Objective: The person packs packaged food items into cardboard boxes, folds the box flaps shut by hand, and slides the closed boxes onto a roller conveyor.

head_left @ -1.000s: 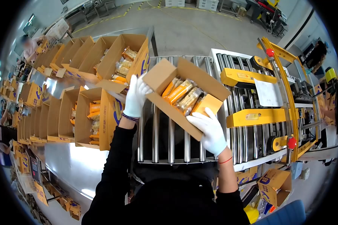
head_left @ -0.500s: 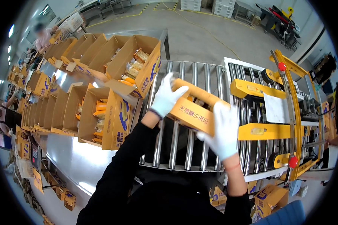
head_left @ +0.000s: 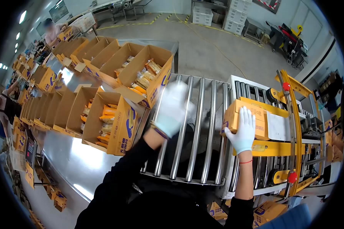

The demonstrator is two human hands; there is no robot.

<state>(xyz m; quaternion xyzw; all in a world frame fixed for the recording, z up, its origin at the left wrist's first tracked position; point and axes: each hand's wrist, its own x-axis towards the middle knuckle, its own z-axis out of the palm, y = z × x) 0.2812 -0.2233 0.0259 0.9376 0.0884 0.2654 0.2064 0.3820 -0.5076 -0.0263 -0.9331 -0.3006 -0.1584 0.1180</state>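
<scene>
My right hand (head_left: 244, 131), in a white glove, lies with outstretched fingers against a closed cardboard box (head_left: 261, 123). That box sits on the machine's infeed, between two yellow guide rails (head_left: 262, 148). My left hand (head_left: 174, 108), also gloved, hangs over the metal rollers (head_left: 197, 133), smeared by motion, so its fingers cannot be made out. Nearest to it on the left stands an open carton (head_left: 156, 87) with wrapped snack packs inside. Another open carton (head_left: 122, 128) in the front row holds orange and clear packs.
Two rows of open cartons run along a steel table (head_left: 70, 160) on the left. A yellow-framed machine (head_left: 297, 152) with red knobs stands on the right. Another person (head_left: 55, 32) works at the far left. White crates (head_left: 235, 19) are stacked on the floor behind.
The box has moved right, from between both hands above the rollers onto the machine's infeed, and its top flaps are now closed. My left hand has come off it.
</scene>
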